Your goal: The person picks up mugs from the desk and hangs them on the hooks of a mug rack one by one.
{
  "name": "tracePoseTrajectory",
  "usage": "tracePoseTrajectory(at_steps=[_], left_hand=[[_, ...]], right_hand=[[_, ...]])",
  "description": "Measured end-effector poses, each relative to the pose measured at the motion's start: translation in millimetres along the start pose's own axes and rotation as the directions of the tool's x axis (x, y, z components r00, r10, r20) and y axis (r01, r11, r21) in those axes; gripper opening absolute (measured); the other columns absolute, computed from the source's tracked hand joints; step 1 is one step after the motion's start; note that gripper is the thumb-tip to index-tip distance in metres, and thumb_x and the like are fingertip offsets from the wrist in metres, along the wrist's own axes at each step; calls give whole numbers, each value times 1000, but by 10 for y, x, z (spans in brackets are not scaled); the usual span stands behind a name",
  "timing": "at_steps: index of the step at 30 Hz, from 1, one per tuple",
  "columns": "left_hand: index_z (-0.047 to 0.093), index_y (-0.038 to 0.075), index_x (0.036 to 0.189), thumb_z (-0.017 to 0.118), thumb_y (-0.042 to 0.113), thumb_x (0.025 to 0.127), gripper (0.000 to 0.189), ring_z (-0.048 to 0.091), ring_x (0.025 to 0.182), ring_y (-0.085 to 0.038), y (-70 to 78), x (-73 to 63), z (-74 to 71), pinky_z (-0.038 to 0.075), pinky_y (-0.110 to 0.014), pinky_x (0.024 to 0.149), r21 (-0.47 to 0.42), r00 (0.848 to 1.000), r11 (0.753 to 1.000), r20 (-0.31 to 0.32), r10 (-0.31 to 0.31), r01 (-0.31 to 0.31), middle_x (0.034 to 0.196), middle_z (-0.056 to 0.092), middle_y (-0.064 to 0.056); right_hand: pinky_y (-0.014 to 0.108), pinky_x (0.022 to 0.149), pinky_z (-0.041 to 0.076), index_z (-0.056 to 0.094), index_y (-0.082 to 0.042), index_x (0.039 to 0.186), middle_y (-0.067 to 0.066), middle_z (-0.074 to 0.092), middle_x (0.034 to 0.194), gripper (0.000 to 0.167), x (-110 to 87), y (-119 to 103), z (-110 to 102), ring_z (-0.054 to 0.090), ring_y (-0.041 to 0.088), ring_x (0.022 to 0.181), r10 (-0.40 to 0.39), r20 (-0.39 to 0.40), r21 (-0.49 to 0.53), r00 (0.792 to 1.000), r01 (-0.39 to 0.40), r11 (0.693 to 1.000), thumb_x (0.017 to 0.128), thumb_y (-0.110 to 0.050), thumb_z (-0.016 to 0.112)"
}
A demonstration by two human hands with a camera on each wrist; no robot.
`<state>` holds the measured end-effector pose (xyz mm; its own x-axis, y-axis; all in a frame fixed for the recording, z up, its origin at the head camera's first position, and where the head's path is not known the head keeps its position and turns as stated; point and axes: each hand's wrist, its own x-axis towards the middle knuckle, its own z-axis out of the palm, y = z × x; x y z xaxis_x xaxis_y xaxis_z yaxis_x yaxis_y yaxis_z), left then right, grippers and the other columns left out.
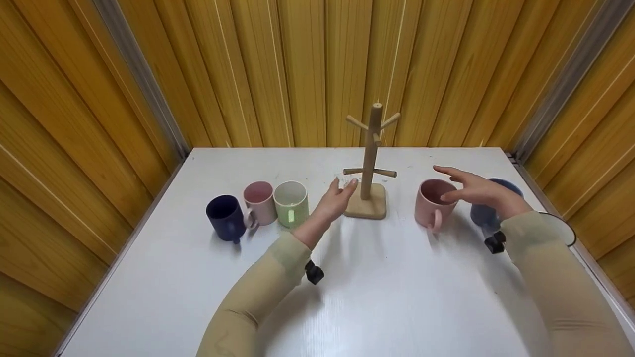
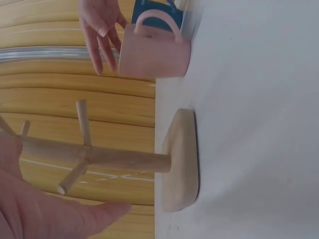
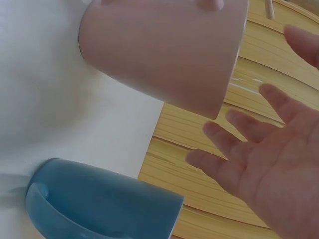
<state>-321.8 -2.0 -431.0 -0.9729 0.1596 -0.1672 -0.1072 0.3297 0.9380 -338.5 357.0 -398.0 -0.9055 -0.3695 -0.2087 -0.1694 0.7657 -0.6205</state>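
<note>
Wood forms 1 rack [image 1: 370,156] amid 5 coloured mugs [image 1: 424,210], left fingers [image 1: 350,188] and right fingers [image 1: 452,173] outstretched.

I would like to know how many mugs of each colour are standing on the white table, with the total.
Pink: 2 (left pink mug, right pink mug)
Dark blue mug: 1
Light green mug: 1
Lighter blue mug: 1
Total: 5
Not counted: a dark-rimmed thing, too hidden to identify.

No text, label, brand, number or sign can be read in these views, neither on the mugs [image 1: 425,211], nor on the wooden stand [image 1: 369,161], nor on the surface [image 1: 397,292].
</note>
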Motion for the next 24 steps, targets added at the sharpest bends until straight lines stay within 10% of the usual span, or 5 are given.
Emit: tracePoseTrajectory(at_steps=[7, 18, 24], left_hand=[[40, -3, 153, 53, 42, 107, 66, 53, 141, -35, -65, -18, 388, 46, -49, 116, -19, 996, 997, 41, 78, -78, 151, 53, -24], [54, -2, 143, 65, 30, 102, 53, 67, 121, -24, -181, -46, 841, 57, -39, 102, 7, 976, 992, 180, 124, -127, 130, 70, -16], [62, -2, 136, 69, 22, 99, 45, 70, 113, -19, -282, -40, 986, 59, -32, 97, 24, 964, 989, 232, 133, -143, 124, 74, -14]], right_hand=[[78, 118, 17, 20, -16, 165, 28, 15, 169, 107, 15, -30, 22, 17, 56, 152, -11, 77, -15, 997, 12, 1000, 80, -11, 85], [81, 115, 15, 27, -17, 164, 30, 2, 170, 112, 115, -144, 177, 6, 63, 150, 14, 102, -158, 995, 2, 987, 69, 18, 76], [78, 109, 35, 33, -22, 161, 30, 24, 161, 113, 180, -178, 262, 27, 56, 140, 47, 26, -251, 999, -39, 967, 68, -5, 94]])
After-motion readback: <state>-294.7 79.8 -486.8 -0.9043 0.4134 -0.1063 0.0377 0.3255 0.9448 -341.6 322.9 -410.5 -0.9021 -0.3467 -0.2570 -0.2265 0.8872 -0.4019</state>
